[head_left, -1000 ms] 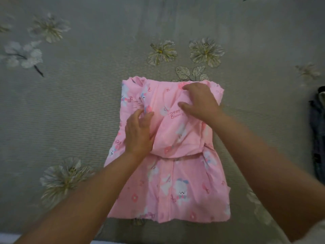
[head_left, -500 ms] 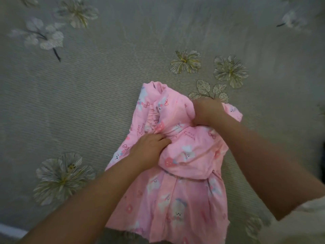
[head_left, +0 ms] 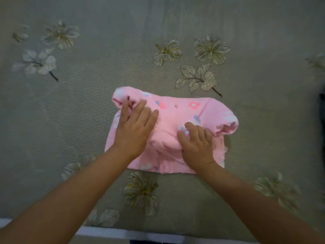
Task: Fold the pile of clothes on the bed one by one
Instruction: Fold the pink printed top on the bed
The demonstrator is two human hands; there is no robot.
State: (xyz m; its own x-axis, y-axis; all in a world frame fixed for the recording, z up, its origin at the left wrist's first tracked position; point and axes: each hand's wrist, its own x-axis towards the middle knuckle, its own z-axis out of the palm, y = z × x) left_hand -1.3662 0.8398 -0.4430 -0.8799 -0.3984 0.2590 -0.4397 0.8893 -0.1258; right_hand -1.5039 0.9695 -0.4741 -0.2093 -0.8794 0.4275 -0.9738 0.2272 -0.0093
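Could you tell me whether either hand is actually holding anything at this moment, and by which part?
Nothing is held. Left hand and right hand both press flat on top of the folded pink garment on the bed.

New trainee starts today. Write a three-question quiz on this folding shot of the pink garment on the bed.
1. True or false: the left hand rests flat, fingers straight, on the pink printed cotton garment.
2. The grey-green bedspread is patterned with: A stripes, B flowers, C checks?
3. Fill in: the right hand presses the garment with ____ fingers.

Key: 1 true; 2 B; 3 bent.
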